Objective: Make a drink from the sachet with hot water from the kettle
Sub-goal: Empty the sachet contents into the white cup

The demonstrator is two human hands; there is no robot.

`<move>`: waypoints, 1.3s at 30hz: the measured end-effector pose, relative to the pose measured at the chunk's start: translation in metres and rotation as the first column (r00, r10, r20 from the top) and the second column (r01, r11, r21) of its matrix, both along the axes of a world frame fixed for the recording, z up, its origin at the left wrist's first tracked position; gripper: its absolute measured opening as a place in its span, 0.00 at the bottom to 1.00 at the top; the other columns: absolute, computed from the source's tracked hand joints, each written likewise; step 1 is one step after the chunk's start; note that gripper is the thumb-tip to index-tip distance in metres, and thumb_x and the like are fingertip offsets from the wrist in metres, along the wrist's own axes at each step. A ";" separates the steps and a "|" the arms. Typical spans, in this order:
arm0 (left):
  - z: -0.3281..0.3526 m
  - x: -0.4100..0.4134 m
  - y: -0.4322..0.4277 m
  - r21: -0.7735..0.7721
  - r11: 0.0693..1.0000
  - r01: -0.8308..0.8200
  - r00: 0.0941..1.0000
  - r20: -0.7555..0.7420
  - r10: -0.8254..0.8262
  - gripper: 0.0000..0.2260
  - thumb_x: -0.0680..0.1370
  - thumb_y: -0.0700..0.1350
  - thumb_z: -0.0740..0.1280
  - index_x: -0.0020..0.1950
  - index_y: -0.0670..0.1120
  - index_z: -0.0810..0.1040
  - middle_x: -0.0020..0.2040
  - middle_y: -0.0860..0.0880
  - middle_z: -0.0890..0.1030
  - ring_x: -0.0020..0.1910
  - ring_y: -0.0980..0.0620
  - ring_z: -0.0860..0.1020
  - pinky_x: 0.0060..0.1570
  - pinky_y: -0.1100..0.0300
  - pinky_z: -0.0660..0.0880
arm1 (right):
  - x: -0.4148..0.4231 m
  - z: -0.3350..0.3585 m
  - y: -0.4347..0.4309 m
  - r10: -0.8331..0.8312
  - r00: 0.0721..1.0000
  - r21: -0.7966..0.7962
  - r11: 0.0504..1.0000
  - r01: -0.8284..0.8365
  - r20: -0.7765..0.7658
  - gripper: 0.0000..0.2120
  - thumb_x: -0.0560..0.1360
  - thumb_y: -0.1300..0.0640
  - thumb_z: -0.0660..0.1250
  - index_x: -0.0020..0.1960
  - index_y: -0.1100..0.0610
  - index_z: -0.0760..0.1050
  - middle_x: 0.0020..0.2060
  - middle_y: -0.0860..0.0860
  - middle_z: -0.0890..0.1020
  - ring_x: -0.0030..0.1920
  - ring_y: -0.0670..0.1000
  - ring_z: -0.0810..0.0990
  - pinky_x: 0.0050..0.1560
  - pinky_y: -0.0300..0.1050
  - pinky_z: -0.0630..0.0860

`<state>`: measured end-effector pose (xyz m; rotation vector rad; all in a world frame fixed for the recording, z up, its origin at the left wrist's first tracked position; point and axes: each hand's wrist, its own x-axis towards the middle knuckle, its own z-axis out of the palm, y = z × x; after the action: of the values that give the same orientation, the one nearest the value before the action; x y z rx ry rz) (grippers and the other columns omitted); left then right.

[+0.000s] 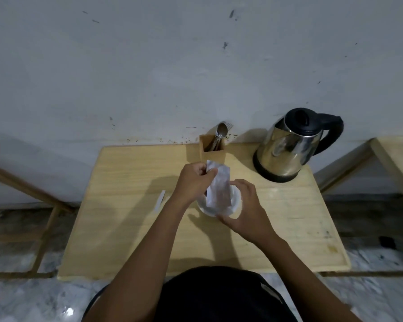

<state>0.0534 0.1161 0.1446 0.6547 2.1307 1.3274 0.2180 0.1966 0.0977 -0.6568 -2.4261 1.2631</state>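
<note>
My left hand [193,180] pinches the sachet [219,189] upright over the white cup [235,205]; my right hand [244,205] cups it mid-table [126,228].

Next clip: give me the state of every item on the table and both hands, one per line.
sachet: open, upended over cup
cup: upright, steadied
torn strip: lying flat on table
kettle: lid closed, on its base
cutlery holder: upright, holding spoon
left hand: pinching sachet
right hand: cupped around cup
</note>
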 end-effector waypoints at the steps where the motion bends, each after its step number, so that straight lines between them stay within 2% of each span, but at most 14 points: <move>1: -0.002 0.004 0.003 -0.023 1.000 -0.011 1.000 0.006 0.011 0.20 0.75 0.45 0.68 0.28 0.47 0.61 0.24 0.53 0.61 0.20 0.59 0.61 0.23 0.67 0.60 | 0.002 -0.003 -0.001 -0.010 1.000 0.058 0.998 0.010 -0.002 0.31 0.65 0.39 0.72 0.65 0.43 0.65 0.63 0.39 0.66 0.61 0.38 0.69 0.47 0.32 0.73; 4: -0.003 0.013 0.011 -0.066 0.998 -0.008 0.999 0.052 0.012 0.17 0.75 0.45 0.67 0.29 0.43 0.66 0.25 0.48 0.68 0.21 0.56 0.69 0.23 0.62 0.70 | 0.007 -0.015 -0.004 -0.072 0.993 0.202 0.975 0.089 -0.089 0.18 0.72 0.54 0.72 0.60 0.50 0.73 0.58 0.43 0.75 0.57 0.43 0.75 0.43 0.43 0.79; 7: -0.001 0.016 0.012 -0.080 0.997 0.004 0.990 0.138 0.007 0.15 0.76 0.48 0.66 0.36 0.37 0.74 0.30 0.43 0.80 0.27 0.45 0.81 0.29 0.56 0.78 | 0.011 -0.025 -0.002 -0.154 0.973 0.180 0.966 0.185 -0.171 0.10 0.75 0.64 0.69 0.55 0.54 0.78 0.50 0.45 0.81 0.50 0.44 0.80 0.47 0.42 0.78; 11: -0.018 0.003 0.006 -0.167 0.985 -0.051 0.993 0.095 0.067 0.22 0.76 0.57 0.63 0.42 0.37 0.79 0.37 0.45 0.85 0.32 0.47 0.81 0.36 0.55 0.76 | 0.014 -0.027 0.009 -0.289 0.945 0.047 0.953 0.299 -0.154 0.07 0.76 0.64 0.69 0.52 0.57 0.79 0.45 0.46 0.83 0.47 0.41 0.80 0.48 0.30 0.73; 13: -0.035 -0.005 -0.003 -0.199 0.975 -0.099 0.995 -0.015 0.098 0.19 0.77 0.55 0.63 0.42 0.39 0.78 0.42 0.45 0.84 0.41 0.46 0.81 0.39 0.57 0.73 | 0.012 -0.027 0.016 -0.297 0.948 0.005 0.954 0.299 -0.110 0.06 0.77 0.63 0.68 0.52 0.56 0.79 0.43 0.45 0.83 0.45 0.42 0.81 0.45 0.35 0.75; 15: -0.052 -0.008 -0.013 -0.257 0.966 -0.038 0.998 -0.064 0.023 0.11 0.76 0.51 0.64 0.51 0.45 0.79 0.51 0.47 0.82 0.52 0.48 0.80 0.43 0.61 0.71 | 0.009 -0.028 0.023 -0.283 0.958 0.013 0.959 0.283 -0.046 0.05 0.77 0.60 0.68 0.52 0.54 0.79 0.40 0.46 0.83 0.42 0.44 0.81 0.42 0.45 0.78; 18: -0.071 -0.009 -0.025 -0.397 0.908 0.132 0.982 -0.073 -0.174 0.17 0.77 0.47 0.65 0.65 0.45 0.74 0.64 0.46 0.76 0.62 0.46 0.75 0.55 0.60 0.69 | 0.002 -0.024 0.033 -0.252 0.965 0.067 0.967 0.248 0.076 0.08 0.77 0.54 0.68 0.56 0.49 0.77 0.40 0.44 0.83 0.41 0.46 0.81 0.42 0.49 0.79; 20: -0.079 -0.009 -0.030 -0.402 0.901 0.165 0.971 -0.093 -0.220 0.18 0.77 0.48 0.65 0.66 0.44 0.74 0.65 0.45 0.77 0.62 0.45 0.75 0.58 0.58 0.70 | -0.004 -0.020 0.039 -0.221 0.964 0.089 0.974 0.210 0.146 0.08 0.77 0.52 0.68 0.56 0.47 0.77 0.41 0.44 0.84 0.43 0.45 0.81 0.42 0.47 0.78; 22: -0.082 -0.007 -0.030 -0.369 0.915 0.165 0.966 -0.128 -0.226 0.15 0.78 0.46 0.65 0.63 0.43 0.76 0.62 0.44 0.80 0.59 0.46 0.77 0.55 0.58 0.72 | -0.009 -0.016 0.045 -0.198 0.965 0.111 0.977 0.180 0.172 0.06 0.77 0.51 0.68 0.54 0.46 0.78 0.41 0.43 0.84 0.42 0.43 0.81 0.41 0.46 0.78; 25: -0.080 -0.007 -0.027 -0.304 0.940 0.155 0.965 -0.157 -0.210 0.11 0.77 0.41 0.65 0.57 0.40 0.80 0.53 0.45 0.82 0.47 0.50 0.78 0.47 0.60 0.70 | -0.016 -0.011 0.052 -0.209 0.966 0.145 0.971 0.188 0.149 0.05 0.77 0.51 0.67 0.52 0.47 0.79 0.39 0.43 0.84 0.41 0.43 0.81 0.40 0.44 0.77; 29: -0.079 -0.009 -0.028 -0.258 0.951 0.170 0.966 -0.147 -0.212 0.09 0.77 0.39 0.65 0.52 0.37 0.81 0.43 0.49 0.77 0.43 0.51 0.75 0.48 0.52 0.75 | -0.021 -0.010 0.057 -0.176 0.972 0.259 0.957 0.132 0.157 0.06 0.76 0.53 0.69 0.52 0.49 0.82 0.40 0.43 0.83 0.39 0.42 0.78 0.36 0.30 0.68; 31: -0.081 -0.011 -0.029 -0.252 0.951 0.179 0.968 -0.127 -0.216 0.09 0.77 0.39 0.65 0.53 0.38 0.81 0.44 0.48 0.78 0.44 0.52 0.75 0.47 0.53 0.74 | -0.024 -0.010 0.060 -0.157 0.975 0.313 0.944 0.102 0.156 0.06 0.75 0.54 0.70 0.51 0.50 0.83 0.41 0.44 0.83 0.37 0.42 0.76 0.36 0.28 0.65; 35: -0.082 -0.017 -0.028 -0.249 0.950 0.190 0.974 -0.072 -0.214 0.14 0.77 0.43 0.65 0.62 0.45 0.77 0.55 0.48 0.78 0.50 0.52 0.75 0.49 0.61 0.69 | -0.029 -0.006 0.064 -0.073 0.987 0.329 0.944 0.023 0.141 0.06 0.75 0.55 0.71 0.50 0.52 0.84 0.40 0.46 0.82 0.37 0.42 0.74 0.39 0.40 0.71; 39: -0.079 -0.025 -0.018 -0.185 0.962 0.199 0.956 -0.181 -0.233 0.17 0.76 0.46 0.68 0.65 0.49 0.75 0.57 0.53 0.75 0.54 0.54 0.73 0.54 0.59 0.70 | -0.034 0.001 0.067 -0.002 0.985 0.300 0.952 -0.051 0.173 0.06 0.75 0.53 0.71 0.51 0.51 0.84 0.42 0.46 0.81 0.40 0.43 0.75 0.42 0.41 0.72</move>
<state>0.0286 0.0982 0.0658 0.9573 2.2216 0.9914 0.1844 0.2633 0.0992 -0.6696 -2.6990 0.8412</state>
